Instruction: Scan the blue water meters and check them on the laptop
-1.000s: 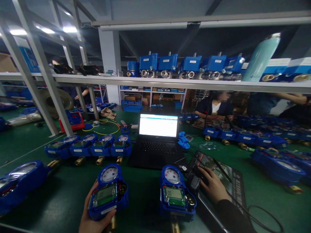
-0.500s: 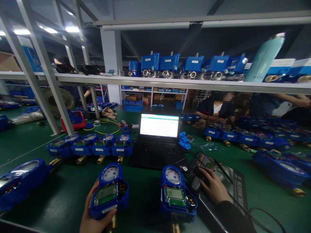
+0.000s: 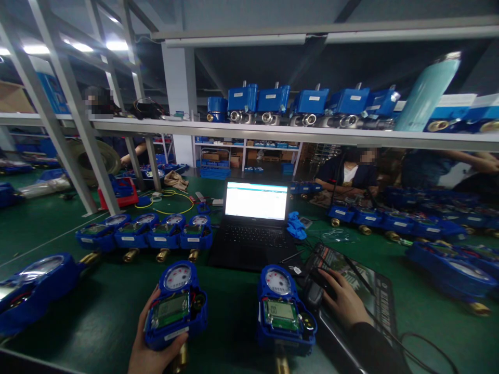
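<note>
My left hand (image 3: 150, 356) is wrapped around the left side and lower edge of a blue water meter (image 3: 170, 306). That meter has a round dial, a small LCD and an exposed green circuit board, with a brass fitting below it. To its right a second blue water meter (image 3: 281, 311) of the same kind lies on the bench, untouched. My right hand (image 3: 345, 301) rests over a black computer mouse (image 3: 323, 279) on a dark printed mouse pad (image 3: 376, 291). A dark handheld device (image 3: 312, 295) lies just left of the mouse, its details unclear.
An open laptop (image 3: 253, 234) with a lit screen stands behind the meters. Several blue meters (image 3: 161, 240) line up left of it; another group (image 3: 397, 223) is at right. A shelf (image 3: 249, 130) spans above, carrying valves and a bottle (image 3: 429, 96). Co-workers sit opposite.
</note>
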A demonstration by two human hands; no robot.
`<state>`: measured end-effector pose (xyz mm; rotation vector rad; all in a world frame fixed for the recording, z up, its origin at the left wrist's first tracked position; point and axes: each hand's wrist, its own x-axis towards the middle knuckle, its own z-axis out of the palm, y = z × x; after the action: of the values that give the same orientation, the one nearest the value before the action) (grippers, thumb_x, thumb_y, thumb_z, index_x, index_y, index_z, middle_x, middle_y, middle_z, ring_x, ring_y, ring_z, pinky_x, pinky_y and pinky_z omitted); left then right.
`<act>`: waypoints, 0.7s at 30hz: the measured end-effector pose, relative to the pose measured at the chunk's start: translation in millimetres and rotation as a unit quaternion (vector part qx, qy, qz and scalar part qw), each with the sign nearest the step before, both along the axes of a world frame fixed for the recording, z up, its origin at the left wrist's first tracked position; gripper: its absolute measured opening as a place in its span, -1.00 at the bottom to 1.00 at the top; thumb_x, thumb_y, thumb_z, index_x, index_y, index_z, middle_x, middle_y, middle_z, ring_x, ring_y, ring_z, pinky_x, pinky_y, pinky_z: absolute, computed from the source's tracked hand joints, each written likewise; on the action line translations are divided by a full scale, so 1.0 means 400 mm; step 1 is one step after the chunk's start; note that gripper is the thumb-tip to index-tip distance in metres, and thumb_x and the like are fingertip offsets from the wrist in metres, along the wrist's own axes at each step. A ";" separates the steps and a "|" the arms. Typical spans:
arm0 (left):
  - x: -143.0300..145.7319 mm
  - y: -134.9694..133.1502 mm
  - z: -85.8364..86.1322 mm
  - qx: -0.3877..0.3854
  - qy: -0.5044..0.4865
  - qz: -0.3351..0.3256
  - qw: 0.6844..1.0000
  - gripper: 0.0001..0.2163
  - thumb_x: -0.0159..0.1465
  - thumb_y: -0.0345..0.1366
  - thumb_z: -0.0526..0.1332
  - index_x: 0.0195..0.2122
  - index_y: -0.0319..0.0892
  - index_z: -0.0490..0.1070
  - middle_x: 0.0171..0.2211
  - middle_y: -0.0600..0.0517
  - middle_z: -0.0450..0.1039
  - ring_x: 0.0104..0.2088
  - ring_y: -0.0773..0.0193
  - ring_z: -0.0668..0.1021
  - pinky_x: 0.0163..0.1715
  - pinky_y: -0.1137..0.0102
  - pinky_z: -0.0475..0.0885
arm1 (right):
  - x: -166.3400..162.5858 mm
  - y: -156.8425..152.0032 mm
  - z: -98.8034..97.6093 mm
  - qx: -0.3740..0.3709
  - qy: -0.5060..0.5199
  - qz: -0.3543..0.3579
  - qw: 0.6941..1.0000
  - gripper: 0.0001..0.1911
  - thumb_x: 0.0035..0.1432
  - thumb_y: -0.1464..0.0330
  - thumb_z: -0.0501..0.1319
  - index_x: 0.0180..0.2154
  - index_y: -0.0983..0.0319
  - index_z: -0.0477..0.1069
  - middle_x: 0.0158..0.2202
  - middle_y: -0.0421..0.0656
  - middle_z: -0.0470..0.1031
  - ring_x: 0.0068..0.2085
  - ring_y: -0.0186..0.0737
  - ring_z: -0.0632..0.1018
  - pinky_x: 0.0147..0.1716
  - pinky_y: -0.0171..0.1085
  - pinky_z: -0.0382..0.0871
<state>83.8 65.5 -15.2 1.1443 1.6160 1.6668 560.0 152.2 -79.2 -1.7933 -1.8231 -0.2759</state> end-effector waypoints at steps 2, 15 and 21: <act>0.002 -0.002 0.005 -0.004 0.002 0.001 1.000 -0.15 -0.15 0.01 0.45 0.17 -0.05 0.20 0.22 -0.11 0.20 0.14 -0.20 0.35 0.09 -0.04 0.34 | -0.001 -0.001 0.003 0.001 -0.003 0.006 1.000 -0.51 0.21 0.18 0.00 0.09 0.19 0.40 0.08 0.02 0.36 0.05 -0.01 0.47 0.03 -0.05 0.43; 0.001 -0.001 0.003 0.010 0.000 -0.002 1.000 -0.15 -0.15 0.00 0.46 0.17 -0.07 0.20 0.21 -0.12 0.20 0.15 -0.18 0.34 0.12 -0.02 0.32 | -0.004 -0.004 0.013 -0.016 0.014 0.006 1.000 -0.51 0.18 0.18 0.04 0.09 0.18 0.39 0.10 0.01 0.36 0.07 0.01 0.46 0.05 0.00 0.41; 0.004 0.000 0.003 0.017 -0.010 -0.003 1.000 -0.15 -0.16 -0.01 0.47 0.16 -0.08 0.22 0.20 -0.13 0.22 0.14 -0.19 0.36 0.09 0.01 0.36 | -0.003 -0.002 0.005 0.002 0.020 0.003 1.000 -0.53 0.16 0.20 0.05 0.08 0.17 0.40 0.09 0.00 0.36 0.06 0.01 0.46 0.05 -0.01 0.40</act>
<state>85.4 65.3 -13.8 1.1449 1.5758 1.7033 558.8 151.3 -77.1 -1.7774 -1.7989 -0.2380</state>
